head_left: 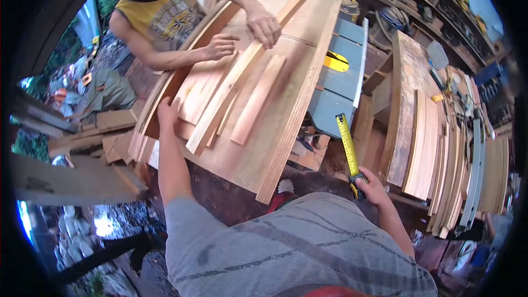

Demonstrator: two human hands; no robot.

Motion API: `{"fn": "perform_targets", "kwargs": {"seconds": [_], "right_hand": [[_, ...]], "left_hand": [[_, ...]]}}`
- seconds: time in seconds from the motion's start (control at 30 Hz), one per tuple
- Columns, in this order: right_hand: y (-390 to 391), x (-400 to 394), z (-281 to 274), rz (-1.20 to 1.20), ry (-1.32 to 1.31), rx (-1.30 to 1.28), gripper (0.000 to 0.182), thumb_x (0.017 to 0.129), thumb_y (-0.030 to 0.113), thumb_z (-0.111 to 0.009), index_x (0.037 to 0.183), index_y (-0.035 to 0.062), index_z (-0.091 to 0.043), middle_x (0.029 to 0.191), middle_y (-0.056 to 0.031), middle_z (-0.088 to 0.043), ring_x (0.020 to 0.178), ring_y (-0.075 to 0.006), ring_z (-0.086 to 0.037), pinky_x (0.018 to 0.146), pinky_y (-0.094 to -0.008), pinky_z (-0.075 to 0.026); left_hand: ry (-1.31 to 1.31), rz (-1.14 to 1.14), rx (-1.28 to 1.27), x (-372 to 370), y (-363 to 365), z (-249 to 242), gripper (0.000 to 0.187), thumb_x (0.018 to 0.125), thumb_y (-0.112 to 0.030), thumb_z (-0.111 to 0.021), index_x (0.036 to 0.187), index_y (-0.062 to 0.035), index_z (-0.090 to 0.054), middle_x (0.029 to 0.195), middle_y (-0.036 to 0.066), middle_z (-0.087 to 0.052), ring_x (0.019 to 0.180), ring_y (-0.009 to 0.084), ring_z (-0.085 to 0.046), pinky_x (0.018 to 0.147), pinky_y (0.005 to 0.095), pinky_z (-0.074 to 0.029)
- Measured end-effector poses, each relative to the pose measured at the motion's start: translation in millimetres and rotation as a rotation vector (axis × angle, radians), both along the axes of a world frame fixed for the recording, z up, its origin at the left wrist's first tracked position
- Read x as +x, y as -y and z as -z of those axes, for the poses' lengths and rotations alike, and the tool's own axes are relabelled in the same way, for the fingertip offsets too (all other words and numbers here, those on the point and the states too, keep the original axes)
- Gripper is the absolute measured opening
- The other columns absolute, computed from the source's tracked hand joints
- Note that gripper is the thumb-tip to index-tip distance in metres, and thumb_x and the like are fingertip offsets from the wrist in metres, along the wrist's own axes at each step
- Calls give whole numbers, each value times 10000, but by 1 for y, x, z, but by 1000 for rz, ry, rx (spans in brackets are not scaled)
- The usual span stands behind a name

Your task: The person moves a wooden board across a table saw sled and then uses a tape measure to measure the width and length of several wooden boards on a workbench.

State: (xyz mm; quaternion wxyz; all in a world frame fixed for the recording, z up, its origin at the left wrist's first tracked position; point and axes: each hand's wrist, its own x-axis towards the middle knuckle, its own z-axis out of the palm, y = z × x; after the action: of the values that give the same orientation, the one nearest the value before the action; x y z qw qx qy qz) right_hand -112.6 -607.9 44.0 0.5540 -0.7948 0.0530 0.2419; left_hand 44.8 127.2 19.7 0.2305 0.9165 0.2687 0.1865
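Observation:
My left hand rests at the near left side board of a large wooden panel assembly; its fingers are partly hidden behind the board's edge. In my right hand is a tape measure, with a length of yellow blade pulled out and pointing up. Across the plywood panel lies a long wooden strip, which a co-worker's hand touches near its upper part. Shorter strips lie beside it on the panel.
The co-worker leans over the panel's far left side. To the right are a blue-grey table saw with a yellow insert, a wooden bench and stacked boards. Scrap wood lies at the left.

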Motion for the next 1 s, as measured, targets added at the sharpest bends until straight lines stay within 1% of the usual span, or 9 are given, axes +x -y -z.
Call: {"fn": "perform_targets", "kwargs": {"seconds": [0.03,0.1,0.2,0.3,0.37,0.47,0.53,0.67,1.0], "right_hand": [[2,-6,-4,10,7,-49,550,934,254,-662,1397,12,-490,1279,-121,-604,1189,-197,-557,1036,-330,-415],[7,-14,-5,36,5,-98,565,931,257,-666,1405,12,-483,1294,-125,-600,1202,-201,-553,1040,-332,-413],[17,-20,-1,44,-41,-88,580,926,259,-669,1406,-3,-477,1328,-134,-579,1230,-201,-536,1055,-333,-403],[11,-15,-11,58,-76,-56,584,926,263,-669,1406,-8,-475,1329,-139,-579,1235,-202,-534,1060,-334,-399],[7,-11,-12,56,-38,-54,581,924,258,-668,1407,-1,-477,1330,-141,-580,1232,-201,-536,1058,-333,-401],[8,-12,-3,28,35,-24,578,922,254,-667,1408,6,-479,1327,-143,-583,1229,-199,-538,1056,-333,-403],[14,-17,-2,-1,69,-37,569,923,248,-662,1408,11,-480,1327,-144,-583,1229,-199,-536,1057,-334,-402],[38,-35,2,34,67,44,559,925,240,-657,1404,10,-483,1308,-140,-592,1218,-202,-542,1054,-338,-403],[167,-69,26,36,162,173,552,933,250,-656,1401,12,-486,1302,-113,-589,1222,-189,-528,1054,-332,-402]], "left_hand": [[66,-12,55,5,10,-15,542,928,-452,-631,1161,36,-668,1127,217,-686,1065,331,-655,944,405,-501],[89,157,-483,3,38,-61,518,974,-454,-566,1174,15,-658,1045,140,-700,968,231,-666,867,356,-526],[-263,583,-1069,-9,113,-119,523,1014,-408,-474,1372,-29,-516,1081,100,-675,933,171,-651,829,319,-529],[-435,726,-358,-16,185,-115,792,837,-373,-742,1437,30,-416,1226,177,-623,1019,236,-641,907,347,-507],[-289,848,-357,-13,207,-77,747,792,-311,-785,1363,56,-473,1194,198,-637,1042,278,-637,929,376,-494],[-394,621,-499,-20,234,-70,638,779,-280,-781,1254,67,-534,1109,208,-661,1031,282,-640,922,387,-491],[-162,595,-448,-37,247,-73,541,772,-261,-765,1168,51,-570,1051,230,-678,1021,329,-655,905,414,-498],[-196,451,-58,-96,265,-114,494,752,-256,-757,1123,10,-569,1060,271,-664,1032,431,-626,874,479,-493],[-215,504,3,-219,454,-132,539,726,-313,-806,1138,-31,-604,942,234,-689,907,418,-671,786,484,-522]]}}
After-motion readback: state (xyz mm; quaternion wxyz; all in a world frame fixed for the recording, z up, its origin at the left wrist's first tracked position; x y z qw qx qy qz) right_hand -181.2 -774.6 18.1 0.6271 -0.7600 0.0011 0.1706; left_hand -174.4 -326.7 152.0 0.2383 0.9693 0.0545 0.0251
